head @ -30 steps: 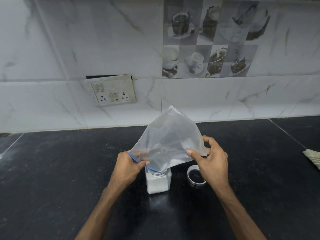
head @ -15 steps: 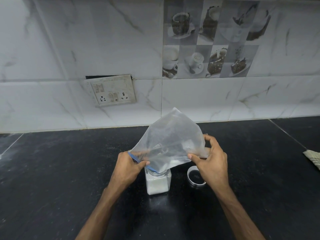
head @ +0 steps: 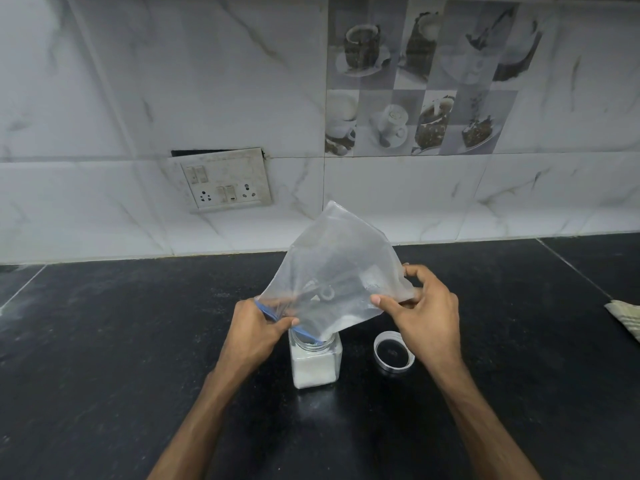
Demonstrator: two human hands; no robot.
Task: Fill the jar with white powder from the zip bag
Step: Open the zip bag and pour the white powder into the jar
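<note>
We are looking down at a black stone desk [head: 121, 341], its surface speckled and faintly dusted with pale marks, running back to a tiled wall. On it we are seeing a clear square jar [head: 316, 365] standing upright near the middle, holding white powder [head: 313, 372] in its lower part. Just to its right a round lid [head: 394, 355] is lying with its open side up. At the far right edge a folded cloth [head: 627, 320] is resting, partly cut off.
</note>
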